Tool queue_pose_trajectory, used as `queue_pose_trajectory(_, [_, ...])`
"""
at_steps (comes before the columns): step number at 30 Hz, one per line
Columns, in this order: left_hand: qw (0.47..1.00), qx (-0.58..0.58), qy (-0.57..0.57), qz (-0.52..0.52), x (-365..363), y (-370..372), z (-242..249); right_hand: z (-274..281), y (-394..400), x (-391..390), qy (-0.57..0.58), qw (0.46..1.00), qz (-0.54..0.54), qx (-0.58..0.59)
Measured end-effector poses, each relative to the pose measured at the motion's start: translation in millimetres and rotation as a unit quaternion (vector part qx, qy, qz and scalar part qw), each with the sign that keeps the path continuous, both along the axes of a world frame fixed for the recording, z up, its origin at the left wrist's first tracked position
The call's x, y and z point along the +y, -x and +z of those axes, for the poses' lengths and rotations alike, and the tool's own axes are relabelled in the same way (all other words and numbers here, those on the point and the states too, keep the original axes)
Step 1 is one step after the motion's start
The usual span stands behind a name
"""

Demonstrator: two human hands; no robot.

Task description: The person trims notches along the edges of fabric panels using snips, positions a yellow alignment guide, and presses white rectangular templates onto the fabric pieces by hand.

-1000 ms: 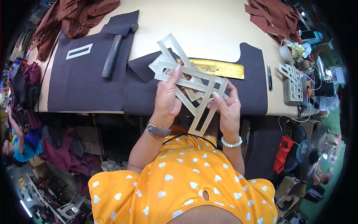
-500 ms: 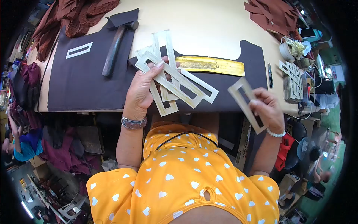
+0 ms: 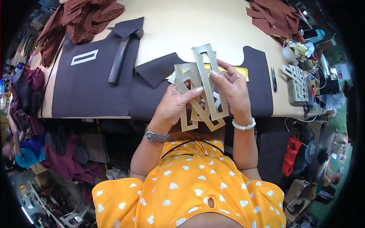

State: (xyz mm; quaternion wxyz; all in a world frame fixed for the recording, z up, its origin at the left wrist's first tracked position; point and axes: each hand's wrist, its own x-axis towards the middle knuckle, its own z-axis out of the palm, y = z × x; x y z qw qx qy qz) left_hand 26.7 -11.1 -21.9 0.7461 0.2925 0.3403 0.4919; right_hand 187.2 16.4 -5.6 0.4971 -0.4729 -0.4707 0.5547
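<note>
My left hand point(image 3: 170, 105) is closed on several pale rectangular frames point(image 3: 185, 119), fanned out with the thumb on top. My right hand point(image 3: 236, 90) pinches another pale frame point(image 3: 210, 85), upright and overlapping the others. Both hands are above the near edge of the dark cloth point(image 3: 152, 99). Behind them a yellow strip point(image 3: 242, 73) is partly hidden. To the left, a hammer point(image 3: 121, 60) lies on dark cloth, and a single white frame point(image 3: 84, 57) lies flat beside it.
Brown cloth pieces are heaped at the back left point(image 3: 81, 19) and back right point(image 3: 272, 19) of the table point(image 3: 171, 30). Black snips point(image 3: 274, 79) lie near a stack of pale frames point(image 3: 297, 89) at the right. A co-worker in blue point(image 3: 24, 154) is at the far left.
My right hand has moved left with its frame to meet the bunch. My left hand has shifted right and slightly down with its frames. A dark cloth flap now shows left of them.
</note>
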Motion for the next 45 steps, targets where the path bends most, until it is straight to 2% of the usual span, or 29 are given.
queue_pose_trajectory(2, [1.0, 0.011, -0.027, -0.001, -1, 2, -1, -2, 1, 3, 0.056, 0.995, 0.03, 0.079])
queue_pose_trajectory(3, [1.0, 0.013, -0.011, -0.016, -1, 5, -1, -6, -1, 2, 0.029, 0.998, 0.006, 0.058])
queue_pose_trajectory(6, [0.999, -0.027, 0.004, 0.018, -4, 10, -3, -19, -19, 7, -0.03, 0.991, -0.039, 0.127])
queue_pose_trajectory(7, [0.999, 0.009, 0.017, 0.033, -5, 11, 0, -8, -14, 7, -0.045, 0.981, -0.108, 0.152])
queue_pose_trajectory(10, [0.998, -0.046, 0.016, 0.048, -4, 14, -2, 0, -47, 23, -0.125, 0.957, -0.197, 0.17])
queue_pose_trajectory(11, [0.998, -0.039, 0.011, 0.049, -3, 16, -5, 4, -69, 27, -0.14, 0.955, -0.177, 0.193])
queue_pose_trajectory(12, [0.998, -0.046, 0.017, 0.048, -3, 19, -5, 23, -79, 28, -0.136, 0.946, -0.244, 0.166])
queue_pose_trajectory(14, [0.997, -0.061, 0.027, 0.046, -2, 20, -4, 47, -93, 30, -0.19, 0.941, -0.229, 0.159])
queue_pose_trajectory(16, [0.997, -0.056, 0.038, 0.037, 0, 15, -3, 61, -72, 14, -0.174, 0.979, -0.106, 0.007])
queue_pose_trajectory(18, [0.998, -0.031, 0.045, 0.023, 2, 6, -2, 58, -47, 3, -0.081, 0.976, 0.055, -0.196])
queue_pose_trajectory(20, [0.996, -0.045, 0.051, 0.053, 0, -3, -8, 41, -16, -6, -0.127, 0.953, 0.133, -0.24])
queue_pose_trajectory(22, [0.991, -0.065, 0.024, 0.113, -3, -14, -12, 25, -3, -12, -0.121, 0.935, 0.146, -0.3])
queue_pose_trajectory(25, [0.989, -0.069, 0.049, 0.125, -4, -14, -17, 12, -2, -17, -0.047, 0.971, 0.104, -0.209])
queue_pose_trajectory(26, [0.986, -0.063, 0.067, 0.136, -6, -17, -18, 4, -2, -19, -0.064, 0.974, 0.095, -0.196])
queue_pose_trajectory(28, [0.986, -0.078, 0.032, 0.14, -5, -21, -26, -9, 0, -21, -0.098, 0.977, 0.075, -0.171])
queue_pose_trajectory(30, [0.983, -0.099, 0.011, 0.155, -3, -25, -35, -7, -5, -22, -0.056, 0.983, 0.073, -0.158])
queue_pose_trajectory(32, [0.985, -0.049, 0.046, 0.16, 0, -26, -23, -2, -14, -18, -0.03, 0.99, 0.047, -0.128])
queue_pose_trajectory(34, [0.988, -0.025, 0.065, 0.136, 3, -20, -21, 4, -18, -11, -0.062, 0.996, -0.007, -0.057])
queue_pose_trajectory(36, [0.984, -0.102, 0.037, 0.145, 3, -26, -25, 11, -6, -12, -0.075, 0.995, -0.041, -0.05])
queue_pose_trajectory(38, [0.963, -0.218, 0.027, 0.157, 5, -42, -20, 9, 8, -16, -0.098, 0.969, -0.044, -0.223])
queue_pose_trajectory(39, [0.949, -0.292, 0.008, 0.119, 4, -45, -17, 1, 15, -15, -0.235, 0.929, -0.049, -0.282])
queue_pose_trajectory(42, [0.977, -0.132, -0.037, 0.166, 12, -49, -22, 1, 24, -18, -0.242, 0.91, -0.017, -0.337])
queue_pose_trajectory(45, [0.97, -0.107, -0.021, 0.218, 25, -46, -7, 12, 15, -19, -0.264, 0.89, 0.049, -0.369])
